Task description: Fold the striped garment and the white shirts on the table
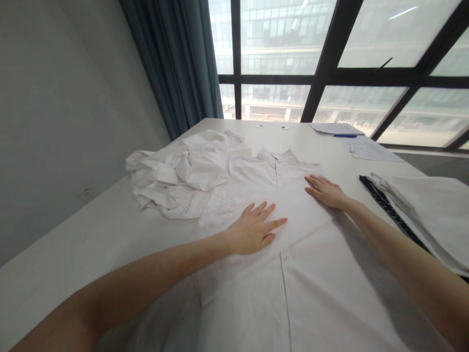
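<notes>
A white button-up shirt lies spread flat on the white table, collar pointing away from me. My left hand rests palm down on the shirt's chest, fingers spread and stretched out. My right hand lies flat on the shirt near its right shoulder, just below the collar, fingers extended. Neither hand holds anything.
A crumpled heap of white garments sits at the left of the shirt. On the right lie a folded white garment and a dark striped tie. Papers and a blue pen lie near the window. A wall runs along the left.
</notes>
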`<move>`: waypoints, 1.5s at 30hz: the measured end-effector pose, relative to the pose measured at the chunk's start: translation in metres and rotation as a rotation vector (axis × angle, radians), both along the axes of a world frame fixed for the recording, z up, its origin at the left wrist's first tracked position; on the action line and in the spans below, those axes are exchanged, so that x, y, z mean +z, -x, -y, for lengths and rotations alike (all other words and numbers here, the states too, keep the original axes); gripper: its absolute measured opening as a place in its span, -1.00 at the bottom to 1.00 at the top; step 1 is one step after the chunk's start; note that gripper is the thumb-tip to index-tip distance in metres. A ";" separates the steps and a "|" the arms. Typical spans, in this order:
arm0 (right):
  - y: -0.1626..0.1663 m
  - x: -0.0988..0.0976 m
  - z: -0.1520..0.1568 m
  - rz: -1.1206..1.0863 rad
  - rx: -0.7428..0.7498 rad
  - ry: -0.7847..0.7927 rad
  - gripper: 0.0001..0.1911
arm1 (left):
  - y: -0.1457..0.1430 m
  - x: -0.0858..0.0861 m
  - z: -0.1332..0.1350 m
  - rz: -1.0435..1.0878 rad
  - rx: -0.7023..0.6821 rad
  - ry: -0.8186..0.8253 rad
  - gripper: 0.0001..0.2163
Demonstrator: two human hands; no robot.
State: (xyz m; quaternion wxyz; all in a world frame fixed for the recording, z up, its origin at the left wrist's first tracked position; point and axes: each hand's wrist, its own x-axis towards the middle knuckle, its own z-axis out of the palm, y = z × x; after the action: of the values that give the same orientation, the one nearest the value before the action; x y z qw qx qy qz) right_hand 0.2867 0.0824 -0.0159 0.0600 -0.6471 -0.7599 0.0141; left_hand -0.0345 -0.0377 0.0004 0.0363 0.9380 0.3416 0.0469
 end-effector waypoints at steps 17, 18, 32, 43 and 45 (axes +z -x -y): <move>0.031 0.008 -0.103 -0.347 -0.146 -0.134 -0.55 | -0.055 0.019 -0.214 0.335 0.431 0.094 -0.66; 0.037 0.003 -0.110 -0.375 -0.161 -0.139 -0.52 | -0.057 0.013 -0.226 0.356 0.495 0.075 -0.61; 0.047 -0.009 -0.125 -0.700 -0.194 -0.307 -0.57 | -0.057 -0.016 -0.258 0.544 0.790 0.020 -0.37; 0.044 -0.001 -0.114 -0.825 -0.244 -0.402 -0.73 | -0.055 -0.014 -0.254 0.819 0.726 -0.112 -0.86; 0.043 -0.001 -0.113 -0.864 -0.258 -0.380 -0.76 | -0.055 -0.013 -0.256 0.862 0.729 -0.128 -0.86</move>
State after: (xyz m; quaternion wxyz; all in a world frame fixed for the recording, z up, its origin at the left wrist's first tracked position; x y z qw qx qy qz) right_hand 0.2436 0.1949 -0.0164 0.4879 -0.6487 -0.5683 0.1349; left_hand 0.0209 0.2184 -0.0123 0.0971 0.6557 0.5942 0.4556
